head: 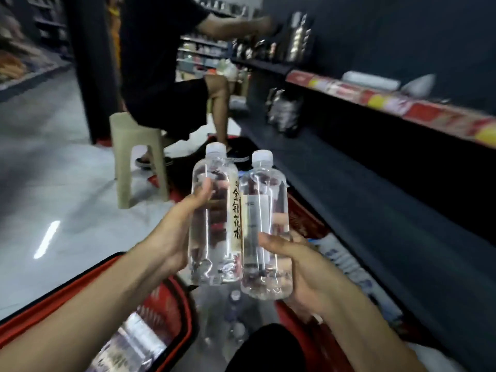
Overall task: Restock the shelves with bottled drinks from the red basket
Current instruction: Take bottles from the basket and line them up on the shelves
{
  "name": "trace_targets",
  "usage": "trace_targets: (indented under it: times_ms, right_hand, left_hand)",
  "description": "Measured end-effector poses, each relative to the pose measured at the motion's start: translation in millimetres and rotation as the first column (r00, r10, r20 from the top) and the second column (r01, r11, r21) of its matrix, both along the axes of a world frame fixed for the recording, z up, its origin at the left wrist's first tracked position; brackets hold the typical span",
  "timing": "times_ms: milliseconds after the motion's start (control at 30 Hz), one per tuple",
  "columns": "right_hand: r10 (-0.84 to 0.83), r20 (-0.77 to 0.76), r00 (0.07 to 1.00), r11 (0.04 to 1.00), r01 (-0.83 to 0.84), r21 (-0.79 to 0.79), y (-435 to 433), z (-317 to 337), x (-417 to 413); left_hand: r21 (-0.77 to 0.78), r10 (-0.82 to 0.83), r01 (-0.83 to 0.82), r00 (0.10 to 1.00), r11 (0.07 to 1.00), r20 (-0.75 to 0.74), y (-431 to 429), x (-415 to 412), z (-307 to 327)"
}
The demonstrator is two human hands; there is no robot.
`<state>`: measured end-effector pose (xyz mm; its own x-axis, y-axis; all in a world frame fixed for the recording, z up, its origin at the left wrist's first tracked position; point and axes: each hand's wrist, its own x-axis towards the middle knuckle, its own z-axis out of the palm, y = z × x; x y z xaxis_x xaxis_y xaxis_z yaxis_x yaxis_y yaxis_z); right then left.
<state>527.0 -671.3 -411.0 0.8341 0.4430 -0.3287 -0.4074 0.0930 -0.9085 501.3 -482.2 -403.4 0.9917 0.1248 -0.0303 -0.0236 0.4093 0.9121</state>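
Two clear water bottles with white caps stand upright side by side in front of me. My left hand (174, 234) grips the left bottle (212, 237), which carries a vertical label with dark characters. My right hand (300, 267) holds the right bottle (264, 259) from its lower right side. Both bottles hover above the red basket (177, 312), where several more bottles (233, 310) lie below my hands. The dark lower shelf (375, 200) runs along the right.
Another person in black sits on a beige stool (134, 162) ahead, reaching to the upper shelf (268, 65) with dark bottles. Red and yellow packs (402, 106) line the shelf on the right. A second red basket (306, 216) lies ahead. Grey floor (53, 157) spreads left.
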Motion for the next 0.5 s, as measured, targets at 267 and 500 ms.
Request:
trace_targets:
  times_ms: [267, 500]
  right_hand:
    - [-0.366, 0.481, 0.797, 0.905, 0.425, -0.016, -149, 132, -86]
    - [-0.604, 0.697, 0.386, 0.644, 0.752, 0.142, -263, 208, -191]
  left_hand:
    - [-0.013, -0.433, 0.461, 0.842, 0.887, 0.322, -164, 15, 122]
    - [0.160, -0.544, 0.570, 0.604, 0.806, 0.582, -326, -24, 211]
